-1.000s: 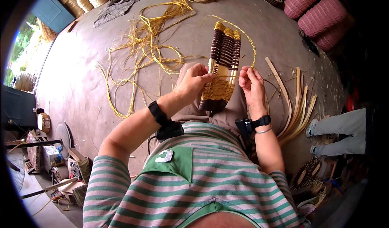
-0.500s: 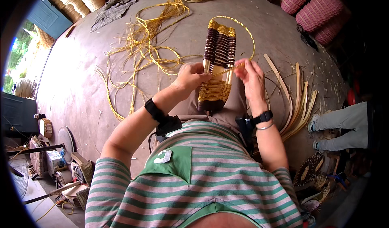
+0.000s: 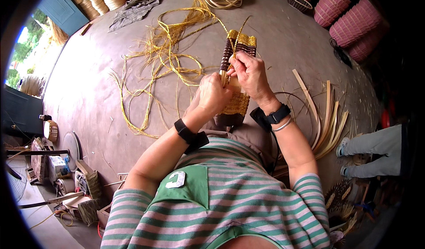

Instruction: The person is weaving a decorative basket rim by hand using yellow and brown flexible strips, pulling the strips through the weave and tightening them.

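Left hand (image 3: 213, 94) closed on the woven panel (image 3: 236, 104) by its left side; panel out over the lap (image 3: 245, 129) | right hand (image 3: 250, 75) pinching gold cord (image 3: 241, 31) at the panel's front | best handled, I'd judge, with panel steady; cord taut, untwisted, lying flat

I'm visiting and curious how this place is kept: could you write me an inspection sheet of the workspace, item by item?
Surface: grey-brown floor, brightly lit at left.
Work in hand: woven piece in gold and brown; gold cord.
Clutter: tangled gold strands ahead, left of centre; pale strips at right.
Hands: left hand holds the woven piece's left side; right hand pinches the gold cord.
Cables: black cable-like coil near pink baskets.
Surroundings: pink baskets, blue door, another person's legs.
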`<state>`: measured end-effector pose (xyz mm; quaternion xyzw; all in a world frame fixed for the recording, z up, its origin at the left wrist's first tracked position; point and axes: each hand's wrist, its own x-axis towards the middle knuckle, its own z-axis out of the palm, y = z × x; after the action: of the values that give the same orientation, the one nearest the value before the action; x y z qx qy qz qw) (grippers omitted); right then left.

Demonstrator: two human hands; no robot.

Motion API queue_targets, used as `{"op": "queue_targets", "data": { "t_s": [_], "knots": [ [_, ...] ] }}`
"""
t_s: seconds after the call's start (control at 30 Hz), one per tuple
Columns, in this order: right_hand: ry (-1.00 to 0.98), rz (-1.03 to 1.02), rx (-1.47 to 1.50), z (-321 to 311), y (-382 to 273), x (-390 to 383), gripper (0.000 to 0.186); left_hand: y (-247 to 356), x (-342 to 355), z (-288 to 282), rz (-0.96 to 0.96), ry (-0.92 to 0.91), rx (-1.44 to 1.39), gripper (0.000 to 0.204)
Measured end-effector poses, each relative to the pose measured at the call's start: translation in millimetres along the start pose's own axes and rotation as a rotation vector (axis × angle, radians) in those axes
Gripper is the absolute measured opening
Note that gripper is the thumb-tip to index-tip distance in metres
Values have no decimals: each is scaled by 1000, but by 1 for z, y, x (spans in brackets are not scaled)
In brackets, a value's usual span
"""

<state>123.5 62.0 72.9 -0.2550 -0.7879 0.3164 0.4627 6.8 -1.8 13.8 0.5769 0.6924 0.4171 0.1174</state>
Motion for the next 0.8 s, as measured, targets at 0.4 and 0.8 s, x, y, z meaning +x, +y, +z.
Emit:
{"op": "queue_targets", "data": {
  "t_s": [0.4, 0.8],
  "knots": [
    [155, 227, -1, -48, 61, -32, 18, -9, 1, -18, -299, -259, -296, 22],
    [-336, 709, 1387, 36, 99, -81, 29, -20, -17, -22, -283, -314, -399, 21]
  ]
}}
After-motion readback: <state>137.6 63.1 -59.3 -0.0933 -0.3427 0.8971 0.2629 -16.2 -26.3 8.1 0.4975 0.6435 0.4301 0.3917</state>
